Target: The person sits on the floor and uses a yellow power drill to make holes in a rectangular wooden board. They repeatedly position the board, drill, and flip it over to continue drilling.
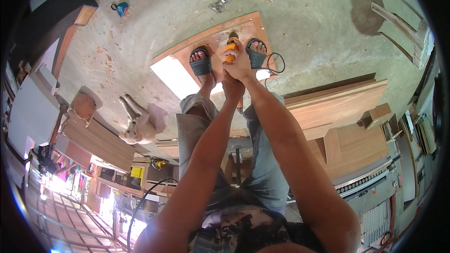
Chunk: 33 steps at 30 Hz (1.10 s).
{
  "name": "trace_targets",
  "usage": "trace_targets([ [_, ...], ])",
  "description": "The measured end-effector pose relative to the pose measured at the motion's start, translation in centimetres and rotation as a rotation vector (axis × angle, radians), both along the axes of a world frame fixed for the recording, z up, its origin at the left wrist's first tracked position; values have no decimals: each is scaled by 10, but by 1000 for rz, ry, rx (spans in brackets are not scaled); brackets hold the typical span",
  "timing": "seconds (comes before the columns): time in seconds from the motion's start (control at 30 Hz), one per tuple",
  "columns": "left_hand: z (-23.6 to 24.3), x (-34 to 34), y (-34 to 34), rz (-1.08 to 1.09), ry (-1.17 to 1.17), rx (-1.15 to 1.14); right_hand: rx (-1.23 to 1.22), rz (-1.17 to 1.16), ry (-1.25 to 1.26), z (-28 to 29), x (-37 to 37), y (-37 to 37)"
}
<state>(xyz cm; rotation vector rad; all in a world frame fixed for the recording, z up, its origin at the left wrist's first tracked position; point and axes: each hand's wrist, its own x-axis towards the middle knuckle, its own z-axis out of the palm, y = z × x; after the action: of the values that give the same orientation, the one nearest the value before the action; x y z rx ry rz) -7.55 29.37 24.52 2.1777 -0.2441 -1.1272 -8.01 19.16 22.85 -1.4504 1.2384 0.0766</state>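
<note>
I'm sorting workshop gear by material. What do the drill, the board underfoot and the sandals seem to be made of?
Drill: probably hard plastic, judging by its smooth, evenly orange-yellow body; the dark front could be metal or plastic.
Board: likely wood or plywood, from its reddish-brown tone and flat, thin edge; its finish is unclear.
Sandals: apparently matte rubber or foam, given the dark, ridged straps.

Can see a blue cup [123, 9] on the grey floor [309, 18] at upper left, a pale dog [144, 130] further down, and wooden boards [340, 103] at right.
</note>
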Motion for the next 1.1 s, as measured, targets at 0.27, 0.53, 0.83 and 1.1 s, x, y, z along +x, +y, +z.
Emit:
trace_targets([
  [0.27, 20, 7, -11, -155, -97, 61, -77, -73, -53, -2, -3, -2],
  [0.53, 23, 13, -10, -183, -19, 174, -108, -88, -54, 3, -1, 2],
  [0.83, 37, 11, -10, -204, -26, 169, -111, -55, -56, 18, -3, 1],
  [1.1, 80, 8, 1, 650, 725, -213, -107, -122, -88, 75, -5, 7],
])
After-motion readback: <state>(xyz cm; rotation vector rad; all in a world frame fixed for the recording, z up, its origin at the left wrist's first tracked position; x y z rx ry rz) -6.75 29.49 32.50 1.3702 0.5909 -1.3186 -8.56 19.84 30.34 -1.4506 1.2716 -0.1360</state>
